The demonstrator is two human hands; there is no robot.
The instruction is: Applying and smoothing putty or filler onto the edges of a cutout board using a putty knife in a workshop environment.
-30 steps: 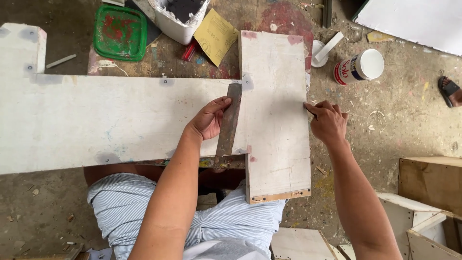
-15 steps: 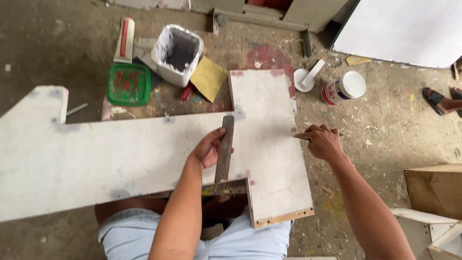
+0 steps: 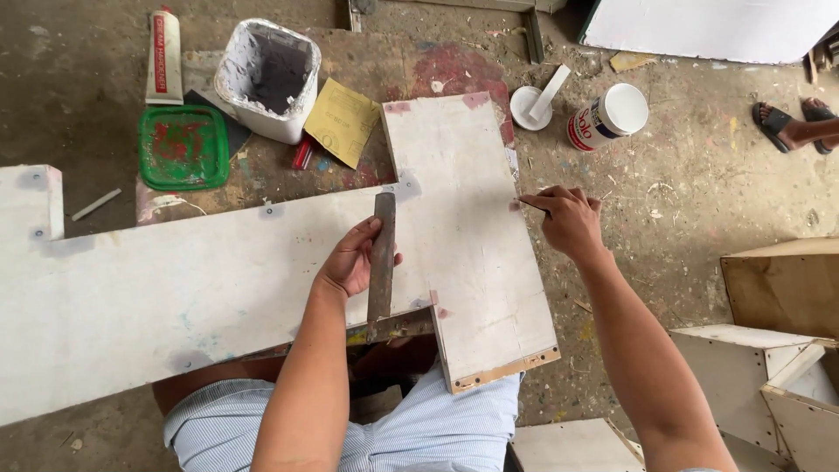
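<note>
Arms: both bare, no sleeves showing.
Left hand (image 3: pixel 350 262): no glove.
Right hand (image 3: pixel 568 218): no glove.
Shorts (image 3: pixel 411 437): pale blue, finely striped.

White board (image 3: pixel 262 280), green lid (image 3: pixel 183 147), yellow sandpaper (image 3: pixel 343 121), dark grey file (image 3: pixel 381 262), blue-striped shorts (image 3: pixel 411 437).

The white board (image 3: pixel 218 288) lies across the person's lap and blocks most of the middle ground; its upright leg (image 3: pixel 468 227) runs away from the body. The left hand (image 3: pixel 350 260) with its flat metal blade (image 3: pixel 381 262) sits on the board's face, the right hand (image 3: pixel 568 218) at the leg's right edge. Left of the leg the floor is crowded — green lid (image 3: pixel 183 147), cut white container (image 3: pixel 269 79), yellow sandpaper sheet (image 3: pixel 343 121). To the right, bare dusty floor (image 3: pixel 682 201) lies open, bounded by a small can (image 3: pixel 607 115) and plywood boxes (image 3: pixel 778 350).
</note>
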